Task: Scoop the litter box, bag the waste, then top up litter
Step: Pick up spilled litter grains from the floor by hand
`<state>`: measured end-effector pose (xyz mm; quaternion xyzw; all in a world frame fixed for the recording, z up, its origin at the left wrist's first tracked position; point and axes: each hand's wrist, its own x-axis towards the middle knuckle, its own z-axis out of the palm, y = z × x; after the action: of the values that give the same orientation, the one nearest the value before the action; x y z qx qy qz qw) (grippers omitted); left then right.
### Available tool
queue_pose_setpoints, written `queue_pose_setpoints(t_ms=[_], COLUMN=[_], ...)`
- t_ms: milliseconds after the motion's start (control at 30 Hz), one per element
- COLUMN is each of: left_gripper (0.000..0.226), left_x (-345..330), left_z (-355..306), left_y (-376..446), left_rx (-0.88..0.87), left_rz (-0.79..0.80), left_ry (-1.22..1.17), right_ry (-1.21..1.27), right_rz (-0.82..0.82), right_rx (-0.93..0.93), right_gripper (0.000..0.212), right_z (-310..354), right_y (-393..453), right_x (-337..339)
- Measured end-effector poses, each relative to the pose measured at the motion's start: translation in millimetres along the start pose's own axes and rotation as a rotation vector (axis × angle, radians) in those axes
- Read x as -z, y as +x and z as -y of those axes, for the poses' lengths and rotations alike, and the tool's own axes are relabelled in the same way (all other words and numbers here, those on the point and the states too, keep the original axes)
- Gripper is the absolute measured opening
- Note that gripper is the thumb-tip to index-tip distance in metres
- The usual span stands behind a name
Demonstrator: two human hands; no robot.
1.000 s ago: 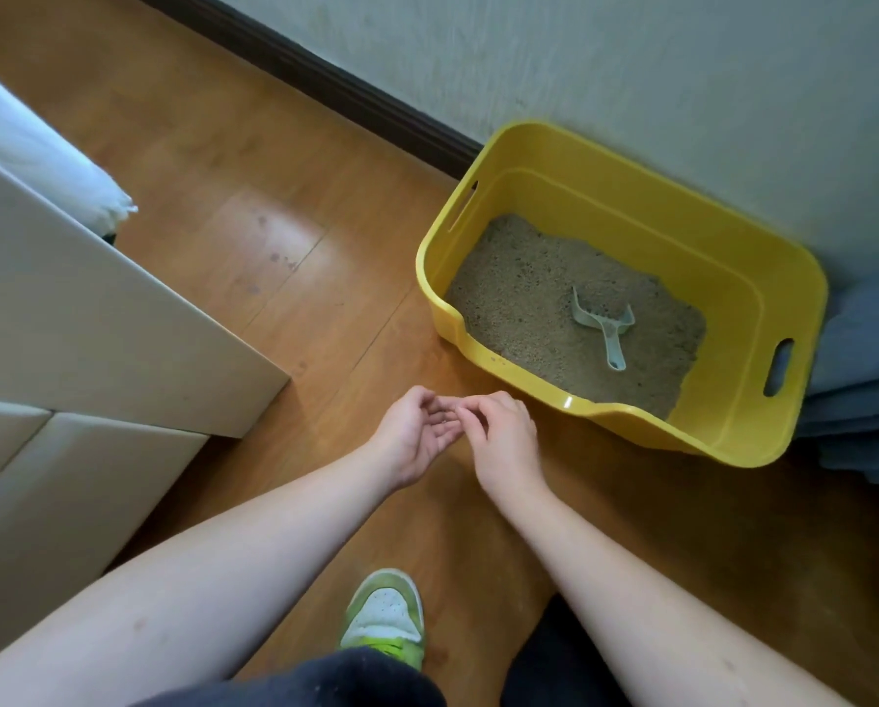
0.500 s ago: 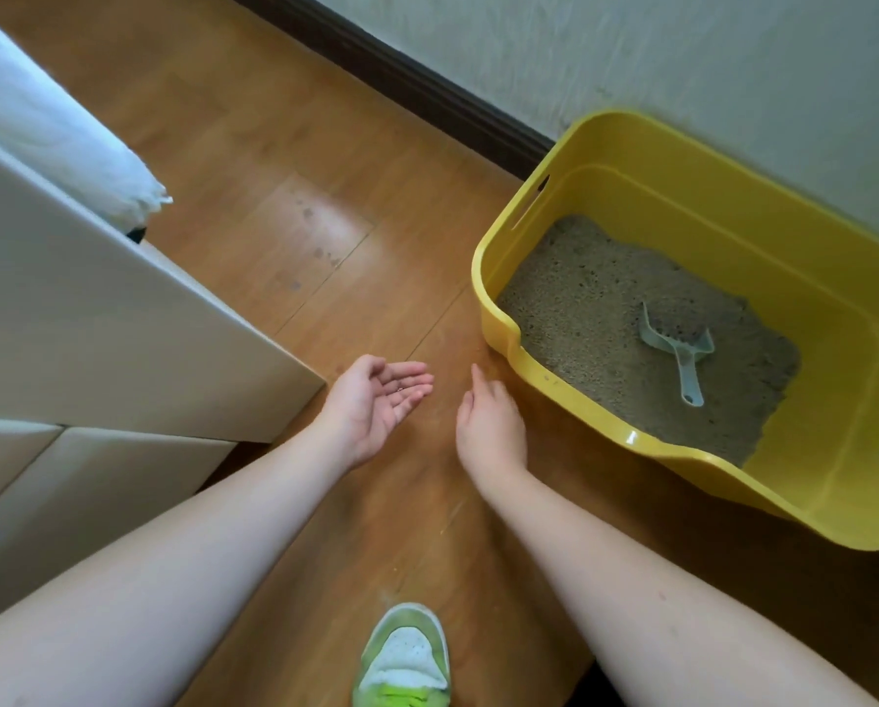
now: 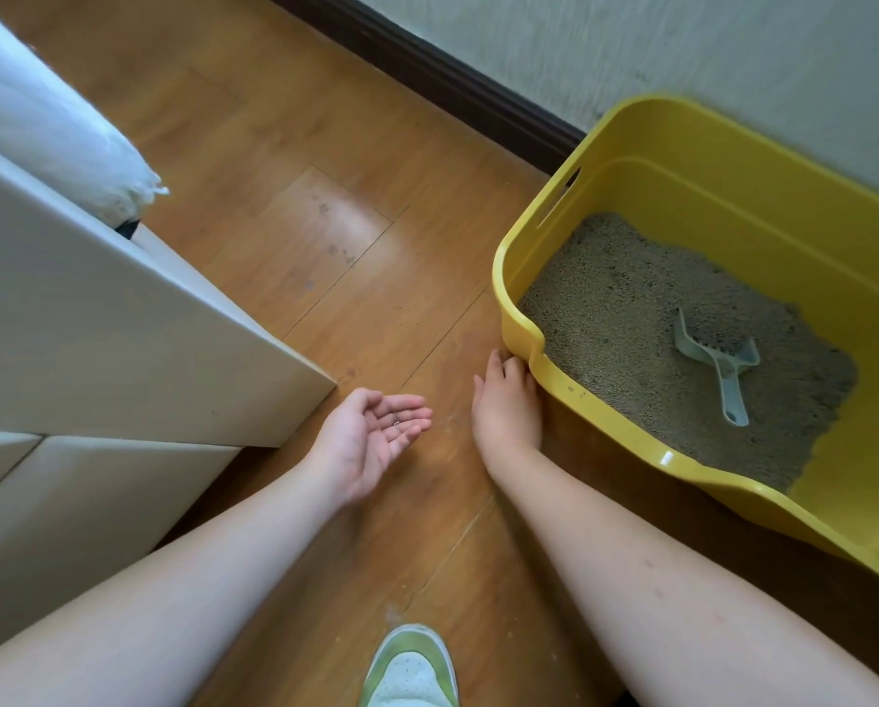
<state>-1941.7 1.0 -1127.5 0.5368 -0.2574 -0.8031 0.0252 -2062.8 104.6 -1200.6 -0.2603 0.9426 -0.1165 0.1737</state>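
Yellow plastic litter box [image 3: 516,278] is set on the wooden floor [image 3: 325,278] against the wall, grey plastic scoop [image 3: 723,364] laid on its litter. Left hand [image 3: 371,441] is held palm-up, fingers relaxed, a few grains cupped. Right hand [image 3: 506,410] is lowered beside the box corner, fingers extended.

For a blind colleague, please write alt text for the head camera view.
A left hand, palm up with a few litter grains, and a right hand reaching down beside a yellow litter box on a wooden floor. A grey scoop lies on the litter.
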Motion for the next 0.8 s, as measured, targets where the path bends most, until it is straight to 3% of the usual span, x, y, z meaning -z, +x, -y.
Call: queue_pose_setpoints(t_ms=[167, 433, 800], left_gripper=[0.047, 0.046, 0.047], left_x=[-3, -10, -13], left_z=[2, 4, 4], left_y=[0, -2, -3], left_rx=[0.004, 0.013, 0.023], left_rz=[-0.002, 0.003, 0.013], left_ry=[0.004, 0.0, 0.007], right_ry=[-0.039, -0.048, 0.173], right_rz=[-0.054, -0.074, -0.108], right_rx=[0.012, 0.018, -0.01], right_gripper=[0.057, 0.046, 0.026], right_z=[0, -2, -20], right_y=[-3, -8, -14], right_x=[-4, -4, 5])
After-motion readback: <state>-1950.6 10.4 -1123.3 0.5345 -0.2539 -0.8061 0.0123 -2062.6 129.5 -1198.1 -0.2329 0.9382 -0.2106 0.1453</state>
